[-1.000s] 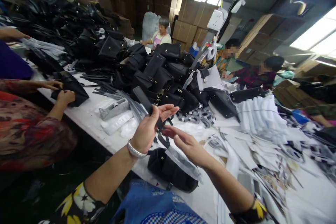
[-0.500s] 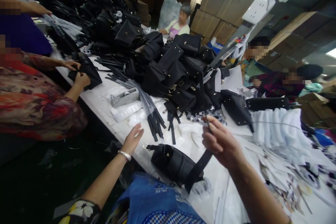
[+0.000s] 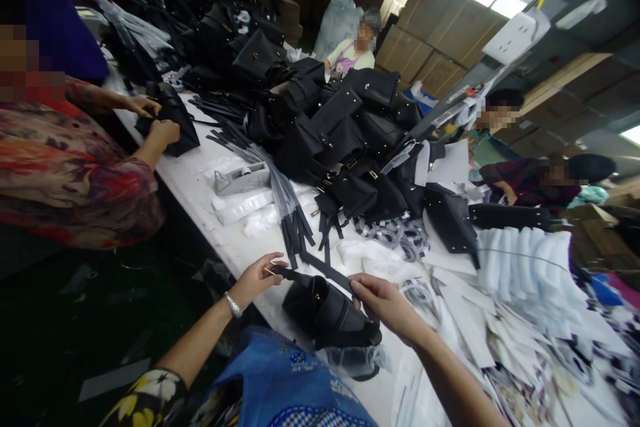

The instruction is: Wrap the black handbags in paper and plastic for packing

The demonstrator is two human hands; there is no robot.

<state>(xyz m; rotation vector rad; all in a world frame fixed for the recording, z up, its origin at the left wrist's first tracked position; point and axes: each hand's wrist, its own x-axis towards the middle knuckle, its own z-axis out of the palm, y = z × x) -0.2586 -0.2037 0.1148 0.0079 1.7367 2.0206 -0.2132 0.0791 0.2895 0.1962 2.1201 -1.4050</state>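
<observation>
Fingers clamped on black straps — left hand (image 3: pixel 257 277) on the short strap (image 3: pixel 293 274), right hand (image 3: pixel 380 301) on the long strap (image 3: pixel 327 269).
Half a second ago the left was bare; now both straps sit close above the bag (image 3: pixel 345 315) on the table (image 3: pixel 191 188) — two-handed work seems under way.

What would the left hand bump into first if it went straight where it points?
Probably the bunched black straps lying on the table, though the left hand may be higher and pass over them.
</observation>
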